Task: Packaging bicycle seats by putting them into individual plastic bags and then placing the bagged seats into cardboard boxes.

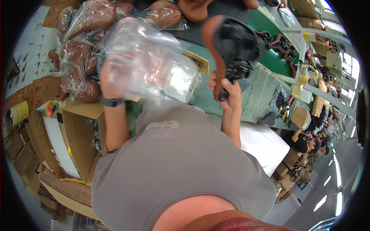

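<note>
- A grey shirt fills the near middle, with the bench beyond it, running across to the right
- Along the far edge of the bench lies a dark mat, with unwrapped brown saddles at its far end
- On the near left an open carton stands close by the left forearm, with flattened cardboard below it
- On the near right a white bundle sits just beside the right forearm
- To the far right a green belt carries a row of more saddles; well beyond the bench a co-worker in black shows among boxes
- Wrapped saddles crowd the far left of the bench, heaped beside the left hand and leaving little room there
- A clear bag, blurred, spreads over the bench middle and hides what lies under it
- The main saddle, brown with a black underside, is up in the air right of the bag, its narrow end near
- The right hand grips that narrow end, thumb against it
- The left hand, wearing a dark band, is at the bag's left side; its fingers are blurred behind plastic, so I cannot tell whether they are closed
</note>
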